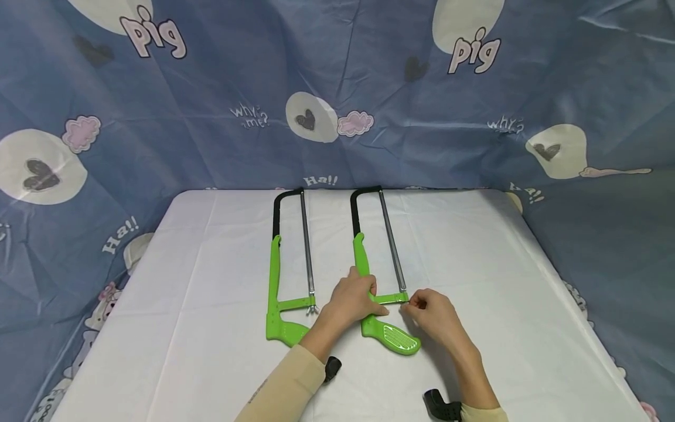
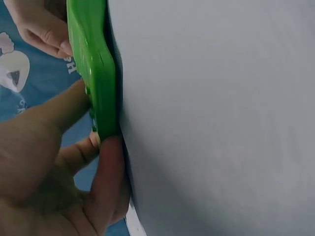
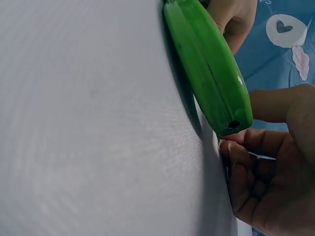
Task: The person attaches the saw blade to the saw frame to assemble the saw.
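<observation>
Two hacksaws with green handles and black front frames lie side by side on the white table. My left hand point(image 1: 350, 299) grips the right hacksaw point(image 1: 390, 337) where its green frame meets the handle; in the left wrist view, thumb and fingers stand on either side of the green part. At the near end of the blade point(image 1: 392, 246), my right hand point(image 1: 435, 316) pinches the blade-end fitting below the green crossbar, its fingertips hiding the wing nut there. The left hacksaw point(image 1: 274, 275) lies untouched, its wing nut point(image 1: 312, 309) showing, and its handle partly covered by my left forearm.
White cloth covers the table point(image 1: 158, 328). Behind and along the sides hangs a blue printed curtain point(image 1: 221, 76). Black wrist mounts sit on both forearms, the right mount point(image 1: 442, 405) close to the table's surface.
</observation>
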